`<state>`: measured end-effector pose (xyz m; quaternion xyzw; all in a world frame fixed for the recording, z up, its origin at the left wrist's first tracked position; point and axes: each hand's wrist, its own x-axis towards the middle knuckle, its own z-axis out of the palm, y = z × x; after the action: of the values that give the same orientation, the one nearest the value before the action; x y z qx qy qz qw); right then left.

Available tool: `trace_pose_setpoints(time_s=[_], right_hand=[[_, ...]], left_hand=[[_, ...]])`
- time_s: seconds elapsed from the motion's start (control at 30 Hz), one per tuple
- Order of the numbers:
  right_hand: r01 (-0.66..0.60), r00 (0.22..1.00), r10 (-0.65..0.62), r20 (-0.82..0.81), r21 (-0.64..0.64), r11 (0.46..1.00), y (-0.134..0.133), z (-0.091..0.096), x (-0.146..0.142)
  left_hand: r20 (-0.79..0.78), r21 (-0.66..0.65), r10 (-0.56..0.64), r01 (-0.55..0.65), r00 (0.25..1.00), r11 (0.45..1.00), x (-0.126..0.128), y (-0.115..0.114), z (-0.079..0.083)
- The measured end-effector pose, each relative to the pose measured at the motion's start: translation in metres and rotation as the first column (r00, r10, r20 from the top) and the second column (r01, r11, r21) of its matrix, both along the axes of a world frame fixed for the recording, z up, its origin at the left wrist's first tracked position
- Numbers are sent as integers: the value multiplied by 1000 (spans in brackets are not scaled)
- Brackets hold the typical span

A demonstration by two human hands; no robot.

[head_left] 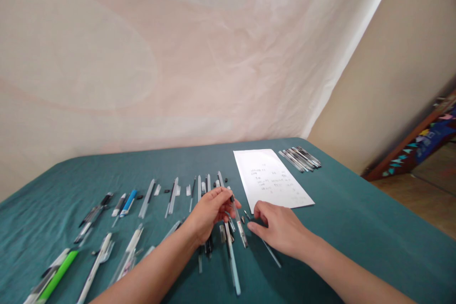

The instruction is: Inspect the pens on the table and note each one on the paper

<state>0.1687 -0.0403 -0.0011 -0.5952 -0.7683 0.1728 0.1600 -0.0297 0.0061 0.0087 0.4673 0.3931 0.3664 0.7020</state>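
My left hand [215, 209] is closed around a clear-barrelled pen [241, 230], thumb and fingers pinching its upper part. The pen slants down toward me. To the right, my right hand [276, 225] hovers low over the cloth with its thumb and index finger apart. Beside its fingertips lies a thin pen refill [272, 253], its tip pointing away from me; contact with it is not visible. Under and in front of my left hand are several pen parts, among them a long pale blue pen barrel [232, 266].
A green cloth-covered table [338, 247] bears it all. A sheet of paper [265, 171] with handwriting lies beyond my hands. At the far right is a row of several pens [299, 159]. Left lie dismantled pens, a blue pen [128, 203] and a green pen [59, 275].
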Motion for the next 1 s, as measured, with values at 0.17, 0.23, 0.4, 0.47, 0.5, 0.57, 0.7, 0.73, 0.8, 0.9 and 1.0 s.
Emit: trace_pose_setpoints(time_s=[0.17, 0.23, 0.4, 0.47, 0.5, 0.57, 0.7, 0.73, 0.8, 0.9, 1.0], right_hand=[[14, 990, -10, 138, -28, 1000, -2, -8, -2], [34, 988, -27, 151, -43, 998, -2, -9, -2], [-30, 964, -20, -265, -183, 983, 8, -5, 11], [-114, 817, -77, -572, -291, 950, 14, -3, 16], [-163, 705, -130, -697, -337, 927, 17, -2, 17], [-242, 456, -239, -858, -377, 894, 23, -1, 19], [-183, 68, -311, -948, -319, 930, 33, -3, 21], [-155, 17, -314, -949, -313, 937, 34, -4, 21], [-133, -34, -317, -948, -310, 941, 37, -7, 22], [-155, -42, -308, -950, -298, 942, 37, -10, 21], [-180, -31, -294, -955, -284, 942, 36, -10, 20]], left_hand=[[64, -28, -21, 23, 998, 999, -3, 4, -2], [74, -18, -44, 45, 996, 999, -3, 3, -2], [54, -9, -142, 142, 988, 990, -3, -3, 2], [46, -16, -200, 201, 979, 980, -3, -5, 5], [41, -21, -229, 229, 973, 973, -2, -6, 6], [20, -35, -289, 289, 957, 957, -2, -9, 7], [-47, -42, -393, 391, 918, 919, 1, -14, 6], [-64, -40, -413, 411, 908, 911, 2, -15, 6], [-83, -36, -441, 439, 894, 898, 3, -17, 5], [-85, -23, -452, 452, 888, 892, 5, -19, 4], [-74, -14, -452, 452, 889, 892, 4, -19, 3]])
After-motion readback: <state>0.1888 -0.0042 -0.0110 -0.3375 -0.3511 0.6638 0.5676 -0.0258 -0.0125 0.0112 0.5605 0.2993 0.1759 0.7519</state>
